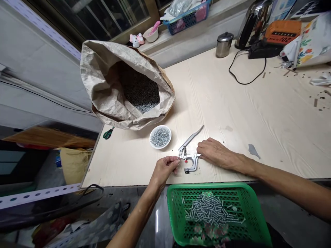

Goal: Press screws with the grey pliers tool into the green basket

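Pliers [191, 156] lie near the center of the frame on the wooden surface [227, 103], upper handle raised and pointing toward the upper right, jaws apart with a small red part by them. Of the hands, right hand [213, 151], just right of center, has fingers curled over the pliers' other handle, grasping it. Left hand [164, 168], below center, pinches thumb and forefinger together right by the pliers' head; whatever sits between the fingertips is too small to tell. White bowl [158, 148] full of small metal pieces [160, 137] stands just above the left hand. Green basket [207, 186], bottom center, holds a loose pile of silvery screws or springs [209, 208], cannot tell which. Big open sack [111, 98], upper left, has a mass of dark and shiny small pieces inside. Green-handled scissors [108, 133] partly under the sack's edge, left of frame. Gray scrap [253, 150] right of the right hand. Upper right: metal canister [223, 46], kettle [254, 24], orange box [281, 31], looped black cord [243, 83], flowered bag [315, 43]. Blue basket [188, 19] on the ledge, top center.
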`<state>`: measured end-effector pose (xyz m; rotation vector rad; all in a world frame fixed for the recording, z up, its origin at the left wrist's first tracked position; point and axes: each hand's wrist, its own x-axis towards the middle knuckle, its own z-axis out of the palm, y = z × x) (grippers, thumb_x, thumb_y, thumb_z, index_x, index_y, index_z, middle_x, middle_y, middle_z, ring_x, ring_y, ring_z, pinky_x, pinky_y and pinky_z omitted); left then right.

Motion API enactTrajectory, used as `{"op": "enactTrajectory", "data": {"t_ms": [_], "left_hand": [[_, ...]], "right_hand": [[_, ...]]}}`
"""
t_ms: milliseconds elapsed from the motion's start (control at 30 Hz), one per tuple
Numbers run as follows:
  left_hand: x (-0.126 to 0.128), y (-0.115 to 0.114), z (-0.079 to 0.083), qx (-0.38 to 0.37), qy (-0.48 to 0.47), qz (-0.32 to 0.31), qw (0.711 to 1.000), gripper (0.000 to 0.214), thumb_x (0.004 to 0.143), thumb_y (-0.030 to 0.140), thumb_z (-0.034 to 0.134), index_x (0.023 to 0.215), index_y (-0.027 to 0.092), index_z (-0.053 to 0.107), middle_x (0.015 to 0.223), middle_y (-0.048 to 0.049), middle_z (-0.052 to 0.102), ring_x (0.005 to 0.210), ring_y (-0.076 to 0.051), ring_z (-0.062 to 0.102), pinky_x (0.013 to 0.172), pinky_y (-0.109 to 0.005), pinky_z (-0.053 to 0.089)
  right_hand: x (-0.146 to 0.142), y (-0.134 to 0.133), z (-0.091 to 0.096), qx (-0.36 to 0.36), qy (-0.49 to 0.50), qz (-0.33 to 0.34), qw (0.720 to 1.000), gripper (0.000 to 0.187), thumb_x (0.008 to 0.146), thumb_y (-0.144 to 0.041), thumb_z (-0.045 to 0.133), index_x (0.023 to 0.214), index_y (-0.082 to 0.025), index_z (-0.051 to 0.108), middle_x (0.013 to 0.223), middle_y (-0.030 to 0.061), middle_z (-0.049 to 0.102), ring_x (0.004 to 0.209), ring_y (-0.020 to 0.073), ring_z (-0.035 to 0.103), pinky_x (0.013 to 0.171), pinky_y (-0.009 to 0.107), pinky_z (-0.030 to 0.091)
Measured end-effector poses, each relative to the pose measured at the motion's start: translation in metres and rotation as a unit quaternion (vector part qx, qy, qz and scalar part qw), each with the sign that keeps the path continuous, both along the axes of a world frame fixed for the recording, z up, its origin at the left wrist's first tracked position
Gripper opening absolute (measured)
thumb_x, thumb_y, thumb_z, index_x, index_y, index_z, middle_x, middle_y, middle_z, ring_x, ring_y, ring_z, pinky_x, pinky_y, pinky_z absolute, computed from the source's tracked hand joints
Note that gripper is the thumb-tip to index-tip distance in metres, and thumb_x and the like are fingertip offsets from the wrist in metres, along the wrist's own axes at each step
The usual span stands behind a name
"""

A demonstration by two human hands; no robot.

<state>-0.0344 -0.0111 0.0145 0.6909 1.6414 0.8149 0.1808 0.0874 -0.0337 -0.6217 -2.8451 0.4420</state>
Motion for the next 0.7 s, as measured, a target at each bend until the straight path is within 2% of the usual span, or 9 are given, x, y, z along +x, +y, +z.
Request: {"op": "enactTrajectory", "data": {"t_ms": [100, 233, 433, 700], "left_hand": [[0.006, -0.008, -0.013, -0.007, 0.012, 0.003, 1.0, 0.042, 0.057, 0.048, 0.08, 0.071, 0.01, 0.067, 0.052, 0.0019, 0.055, 0.049, -0.008, 0.045, 0.048, -0.021, 0.034], [0.011, -0.015, -0.021, 0.001, 0.033, 0.007, 0.999, 0.042, 0.059, 0.049, 0.078, 0.074, 0.011, 0.071, 0.059, -0.0003, 0.062, 0.054, -0.009, 0.047, 0.054, -0.021, 0.036], [0.015, -0.021, -0.014, 0.0, 0.082, 0.008, 0.997, 0.041, 0.06, 0.051, 0.076, 0.071, 0.012, 0.071, 0.062, -0.002, 0.065, 0.059, -0.012, 0.052, 0.06, -0.024, 0.039], [0.013, -0.01, -0.013, -0.029, 0.073, -0.016, 0.997, 0.039, 0.055, 0.048, 0.077, 0.068, 0.012, 0.069, 0.054, -0.0001, 0.062, 0.053, -0.011, 0.052, 0.057, -0.024, 0.042]], "right_hand": [[0.0, -0.001, 0.0, 0.044, 0.002, 0.011, 0.999, 0.016, 0.093, -0.018, 0.044, 0.08, -0.018, 0.053, 0.08, 0.002, 0.059, 0.076, 0.0166, 0.048, 0.071, 0.033, 0.029], [0.0, -0.004, 0.005, 0.112, -0.006, 0.023, 0.993, 0.025, 0.095, -0.009, 0.034, 0.081, -0.018, 0.053, 0.078, 0.0018, 0.058, 0.073, 0.0159, 0.046, 0.074, 0.034, 0.028], [-0.001, -0.009, 0.015, 0.138, -0.008, 0.024, 0.99, 0.034, 0.095, -0.006, 0.026, 0.081, -0.019, 0.055, 0.079, 0.0017, 0.059, 0.072, 0.0158, 0.046, 0.077, 0.034, 0.03], [-0.003, -0.008, 0.01, 0.138, -0.014, 0.019, 0.99, 0.035, 0.095, -0.006, 0.026, 0.081, -0.019, 0.055, 0.077, 0.0009, 0.058, 0.071, 0.0154, 0.044, 0.082, 0.036, 0.029]]}}
